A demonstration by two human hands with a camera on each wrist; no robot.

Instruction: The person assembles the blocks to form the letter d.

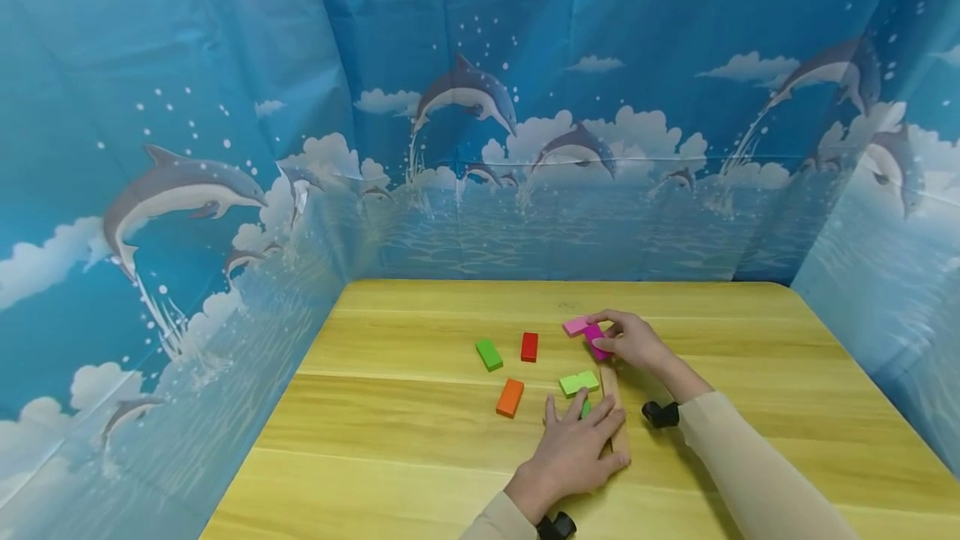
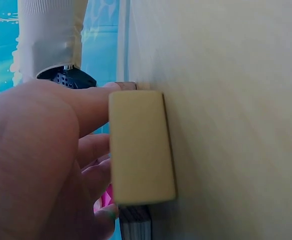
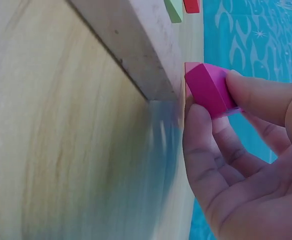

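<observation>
Between thumb and fingers, my right hand pinches a magenta block. In the right wrist view that magenta block is tilted, near the far end of a wooden bar. A pink block lies just left of it. My left hand holds the near part of the wooden bar, its thumb over the right side and its other fingers spread over the top and left. The bar's end face shows in the left wrist view. A green block is partly hidden under the left fingers.
A lime-green block lies beside the bar, ahead of the left fingers. Farther left on the yellow wooden table are a red block, a green block and an orange block. A dolphin-print curtain surrounds the table.
</observation>
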